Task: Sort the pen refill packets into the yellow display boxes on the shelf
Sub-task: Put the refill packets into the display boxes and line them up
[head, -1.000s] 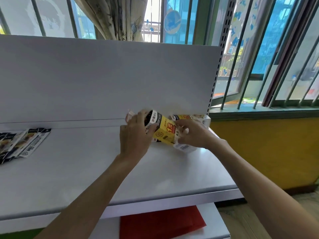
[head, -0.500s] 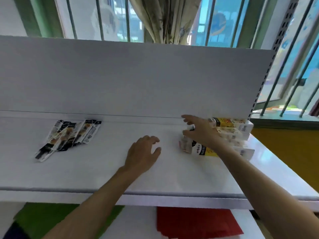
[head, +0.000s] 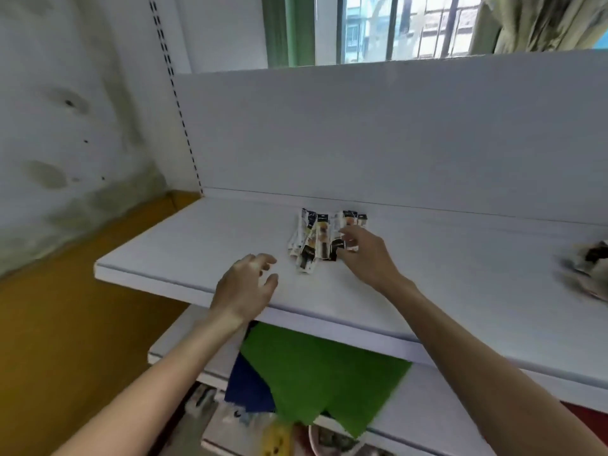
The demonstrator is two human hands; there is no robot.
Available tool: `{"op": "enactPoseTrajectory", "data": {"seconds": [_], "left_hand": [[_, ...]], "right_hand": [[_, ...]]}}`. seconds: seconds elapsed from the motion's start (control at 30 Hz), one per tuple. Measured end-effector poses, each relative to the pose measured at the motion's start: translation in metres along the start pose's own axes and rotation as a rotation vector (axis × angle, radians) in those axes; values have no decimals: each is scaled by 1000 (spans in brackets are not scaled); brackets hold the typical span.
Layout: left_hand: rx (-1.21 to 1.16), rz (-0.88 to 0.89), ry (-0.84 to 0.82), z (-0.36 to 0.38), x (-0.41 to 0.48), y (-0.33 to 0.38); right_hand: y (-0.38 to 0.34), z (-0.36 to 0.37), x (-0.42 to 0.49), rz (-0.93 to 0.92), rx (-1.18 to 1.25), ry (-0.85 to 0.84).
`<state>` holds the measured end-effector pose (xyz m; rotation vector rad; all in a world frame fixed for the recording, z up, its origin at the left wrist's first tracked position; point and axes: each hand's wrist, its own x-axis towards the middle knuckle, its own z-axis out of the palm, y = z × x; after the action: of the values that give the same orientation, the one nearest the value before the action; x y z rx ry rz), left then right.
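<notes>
Several pen refill packets (head: 314, 240), black, white and orange, lie fanned out flat on the white shelf (head: 197, 245) near its back panel. My right hand (head: 365, 255) reaches over the right side of the fan, its fingers loosely curled and touching the rightmost packets; I cannot tell if it pinches one. My left hand (head: 245, 286) hovers over the shelf's front edge, left of the packets, fingers spread and holding nothing. The display boxes (head: 589, 268) show only as a blurred shape at the far right edge of the shelf.
The white back panel (head: 362, 133) rises behind the shelf. A lower shelf holds a green sheet (head: 322, 370) and a blue sheet (head: 246, 386). A stained wall (head: 72, 126) and a yellow ledge (head: 65, 307) stand to the left, a barred window (head: 394, 28) behind.
My view has swung left from the boxes to the packets. My right hand left the boxes and reached to the fan of packets. My left hand moved left with it, still holding nothing.
</notes>
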<state>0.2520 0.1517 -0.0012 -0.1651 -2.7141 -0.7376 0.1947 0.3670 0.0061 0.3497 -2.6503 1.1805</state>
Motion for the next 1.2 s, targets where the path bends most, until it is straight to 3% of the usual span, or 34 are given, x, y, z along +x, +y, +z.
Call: {"op": "enactPoseTrajectory", "data": {"seconds": [0.47, 0.67, 0.87, 1.0, 1.2], "left_hand": [[-104, 38, -96, 38, 85, -30], [-104, 39, -119, 47, 121, -43], [-139, 48, -170, 54, 138, -48], [-99, 75, -219, 55, 155, -48], [-123, -40, -357, 54, 171, -45]], "right_hand": [[-10, 36, 92, 119, -84, 0], [-16, 89, 122, 154, -392, -144], [-6, 68, 135, 198, 113, 45], [-13, 53, 145, 373, 571, 168], [-16, 41, 140, 276, 523, 142]]}}
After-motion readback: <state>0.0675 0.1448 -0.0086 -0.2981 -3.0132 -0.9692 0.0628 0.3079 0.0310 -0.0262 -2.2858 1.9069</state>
